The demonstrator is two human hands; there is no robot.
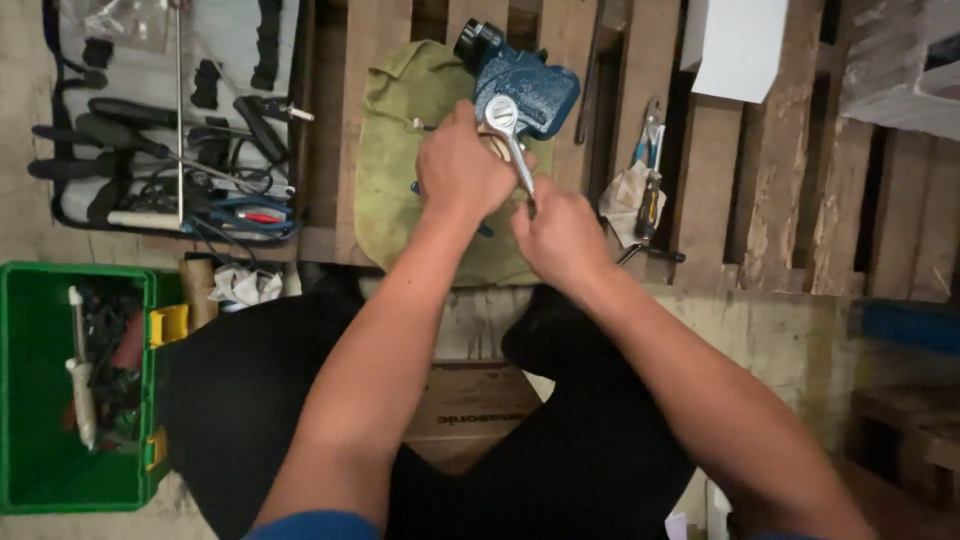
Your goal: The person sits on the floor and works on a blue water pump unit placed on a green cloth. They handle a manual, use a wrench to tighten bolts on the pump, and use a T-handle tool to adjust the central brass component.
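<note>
Though partly hidden; wrench (512, 150) on blue motor (535, 90)

A makeshift workshop, floor-level. Rough wooden pallet (760, 180) serves as the bench. Left of the pallet, a grey tool roll (150, 90) lies open, screwdrivers and pliers in its loops. Below that, a green toolbox (30, 400) on bare concrete. More pliers (648, 170) on the pallet itself.

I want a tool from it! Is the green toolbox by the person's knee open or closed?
Open. The green toolbox shows its inside from above, with a white tool and dark cables lying in it; no lid covers them.
</note>
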